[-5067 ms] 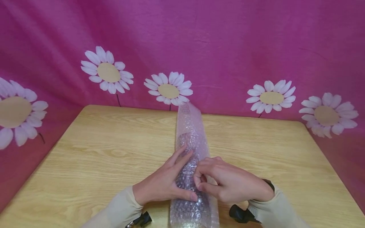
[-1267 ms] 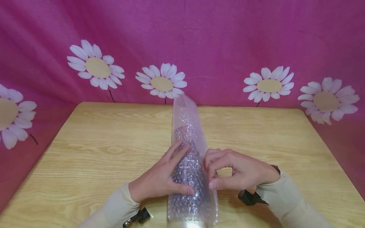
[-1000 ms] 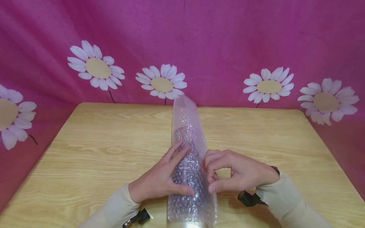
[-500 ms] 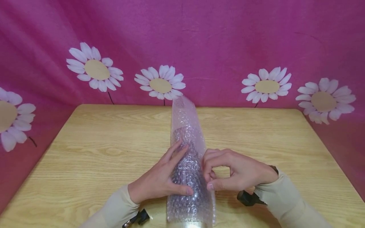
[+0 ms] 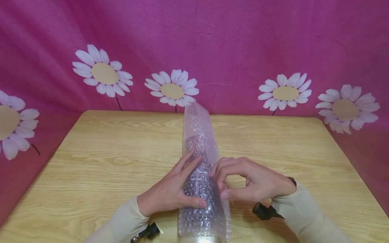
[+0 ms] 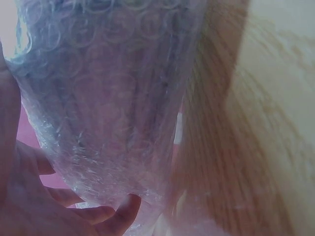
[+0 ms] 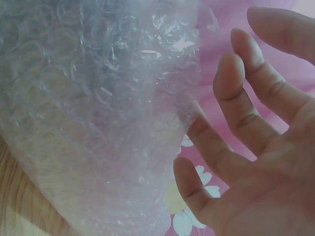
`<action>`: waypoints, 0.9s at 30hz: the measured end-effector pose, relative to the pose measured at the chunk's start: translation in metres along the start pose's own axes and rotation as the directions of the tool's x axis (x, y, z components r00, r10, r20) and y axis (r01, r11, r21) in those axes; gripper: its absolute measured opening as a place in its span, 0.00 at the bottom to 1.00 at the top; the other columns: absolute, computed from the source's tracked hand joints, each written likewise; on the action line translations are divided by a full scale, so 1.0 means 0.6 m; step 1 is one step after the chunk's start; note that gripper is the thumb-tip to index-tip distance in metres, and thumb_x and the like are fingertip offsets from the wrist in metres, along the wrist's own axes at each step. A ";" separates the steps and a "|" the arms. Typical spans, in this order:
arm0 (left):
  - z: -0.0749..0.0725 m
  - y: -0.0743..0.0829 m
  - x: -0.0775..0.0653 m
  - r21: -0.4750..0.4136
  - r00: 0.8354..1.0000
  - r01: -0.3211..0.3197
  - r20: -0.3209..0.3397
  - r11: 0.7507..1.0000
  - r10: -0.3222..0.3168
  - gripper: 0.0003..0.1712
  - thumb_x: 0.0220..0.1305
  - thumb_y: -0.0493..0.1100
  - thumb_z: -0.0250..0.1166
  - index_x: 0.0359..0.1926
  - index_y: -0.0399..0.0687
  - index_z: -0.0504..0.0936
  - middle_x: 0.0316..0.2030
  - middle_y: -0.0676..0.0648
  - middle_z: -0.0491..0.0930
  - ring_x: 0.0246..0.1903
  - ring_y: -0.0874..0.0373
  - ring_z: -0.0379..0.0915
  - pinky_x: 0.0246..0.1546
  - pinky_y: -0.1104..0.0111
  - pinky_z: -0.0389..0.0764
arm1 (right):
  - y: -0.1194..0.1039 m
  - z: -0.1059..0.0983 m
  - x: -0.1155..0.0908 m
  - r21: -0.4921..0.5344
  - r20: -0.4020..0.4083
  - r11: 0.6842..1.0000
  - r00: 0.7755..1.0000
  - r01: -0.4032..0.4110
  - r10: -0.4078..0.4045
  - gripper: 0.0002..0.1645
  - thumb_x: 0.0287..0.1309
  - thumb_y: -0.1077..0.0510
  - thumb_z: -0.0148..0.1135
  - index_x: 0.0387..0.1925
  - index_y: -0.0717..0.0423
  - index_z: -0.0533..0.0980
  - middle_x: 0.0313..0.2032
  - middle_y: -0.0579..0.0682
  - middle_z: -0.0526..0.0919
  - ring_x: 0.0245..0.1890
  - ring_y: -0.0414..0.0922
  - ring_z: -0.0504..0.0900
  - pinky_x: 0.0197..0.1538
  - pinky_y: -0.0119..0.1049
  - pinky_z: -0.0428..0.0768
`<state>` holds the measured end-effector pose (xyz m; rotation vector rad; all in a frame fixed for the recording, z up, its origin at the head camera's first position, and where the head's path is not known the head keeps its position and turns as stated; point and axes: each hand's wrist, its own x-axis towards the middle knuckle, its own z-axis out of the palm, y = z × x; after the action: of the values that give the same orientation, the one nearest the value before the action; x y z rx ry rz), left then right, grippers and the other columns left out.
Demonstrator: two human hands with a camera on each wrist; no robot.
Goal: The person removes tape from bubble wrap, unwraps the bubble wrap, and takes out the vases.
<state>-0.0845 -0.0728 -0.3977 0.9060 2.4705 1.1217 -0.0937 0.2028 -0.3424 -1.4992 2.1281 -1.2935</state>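
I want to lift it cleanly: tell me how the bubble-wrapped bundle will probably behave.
The bubble-wrapped bundle would likely bend at its pale far end, which looks like wrap alone. Its shiny film may feel slippery. The rounded near part could roll if pushed.

Clear bubble wrap bundle (image 5: 203,222), glossy, darker inside, lying lengthwise on wooden table (image 5: 106,155)

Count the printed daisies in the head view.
5: one daisy cut by the left edge, two left of centre, one right of centre, one far right; others may be hidden.
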 end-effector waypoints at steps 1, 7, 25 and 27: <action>0.000 0.000 0.000 0.001 1.000 0.001 0.000 1.000 -0.001 0.71 0.47 0.89 0.58 0.84 0.68 0.41 0.85 0.56 0.29 0.82 0.38 0.42 0.74 0.36 0.63 | -0.001 0.000 0.000 -0.004 -0.008 1.000 1.000 -0.014 0.014 0.11 0.63 0.64 0.68 0.37 0.43 0.79 0.40 0.40 0.84 0.57 0.44 0.81 0.66 0.38 0.79; -0.001 0.001 0.000 -0.004 1.000 0.019 0.007 1.000 -0.019 0.71 0.46 0.90 0.58 0.83 0.69 0.41 0.84 0.57 0.28 0.83 0.39 0.40 0.74 0.34 0.61 | 0.000 0.000 0.010 -0.117 -0.143 0.983 0.982 -0.138 0.121 0.06 0.67 0.58 0.68 0.37 0.41 0.80 0.44 0.39 0.83 0.51 0.38 0.82 0.58 0.36 0.82; -0.001 -0.002 0.001 -0.014 0.999 0.037 0.020 0.999 -0.037 0.68 0.44 0.90 0.58 0.81 0.83 0.37 0.84 0.60 0.27 0.82 0.39 0.42 0.73 0.34 0.63 | 0.037 -0.017 0.069 -0.380 -0.245 0.877 0.946 -0.295 0.212 0.08 0.66 0.52 0.69 0.45 0.47 0.82 0.51 0.43 0.80 0.49 0.39 0.79 0.51 0.39 0.83; 0.000 -0.002 0.001 -0.011 0.999 0.035 0.017 0.999 -0.034 0.68 0.44 0.91 0.58 0.81 0.82 0.37 0.84 0.59 0.27 0.82 0.38 0.43 0.73 0.34 0.63 | 0.043 -0.019 0.075 -0.415 -0.245 0.860 0.947 -0.297 0.209 0.11 0.66 0.51 0.69 0.47 0.47 0.83 0.52 0.44 0.80 0.51 0.40 0.78 0.54 0.42 0.83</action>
<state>-0.0855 -0.0731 -0.3983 0.8625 2.4544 1.1117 -0.1373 0.1726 -0.3425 -1.2073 2.7869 -0.9245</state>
